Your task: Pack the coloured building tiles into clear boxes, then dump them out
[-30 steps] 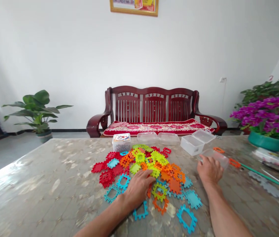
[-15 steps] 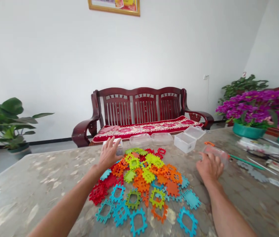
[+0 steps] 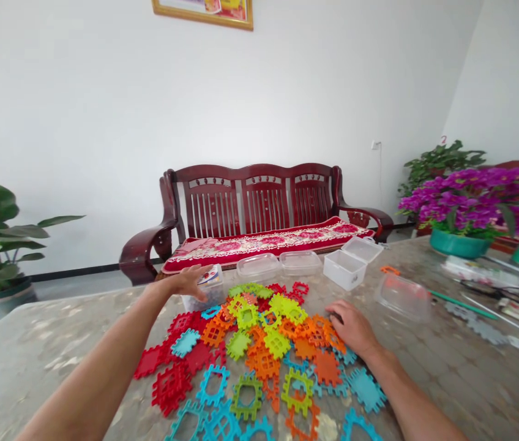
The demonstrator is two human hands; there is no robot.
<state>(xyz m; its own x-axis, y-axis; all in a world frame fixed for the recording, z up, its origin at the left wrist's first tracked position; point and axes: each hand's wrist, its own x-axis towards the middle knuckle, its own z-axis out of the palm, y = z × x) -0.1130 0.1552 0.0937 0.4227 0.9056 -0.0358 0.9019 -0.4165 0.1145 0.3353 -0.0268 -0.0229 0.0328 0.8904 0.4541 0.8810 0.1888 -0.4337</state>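
A pile of flat plastic interlocking tiles point(image 3: 259, 343) in red, orange, green and blue lies spread on the marble-patterned table point(image 3: 447, 373). My left hand point(image 3: 191, 282) reaches far forward and closes over the top of a small clear lidded box point(image 3: 205, 290) at the pile's back left. My right hand point(image 3: 354, 326) rests palm down on the orange tiles at the pile's right edge, fingers curled. A clear plastic tub point(image 3: 404, 296) lies on its side to the right of that hand, apart from it.
Two clear shallow containers point(image 3: 278, 265) and an open white box point(image 3: 350, 262) stand behind the pile. A green rod point(image 3: 456, 302), cables and flat grey pieces lie at right, near a purple flower pot point(image 3: 461, 244). A red wooden bench point(image 3: 259, 214) stands beyond the table.
My left hand left the tiles, reached forward and settled on the small clear box. My right hand let go of the clear tub and moved left onto the orange tiles.
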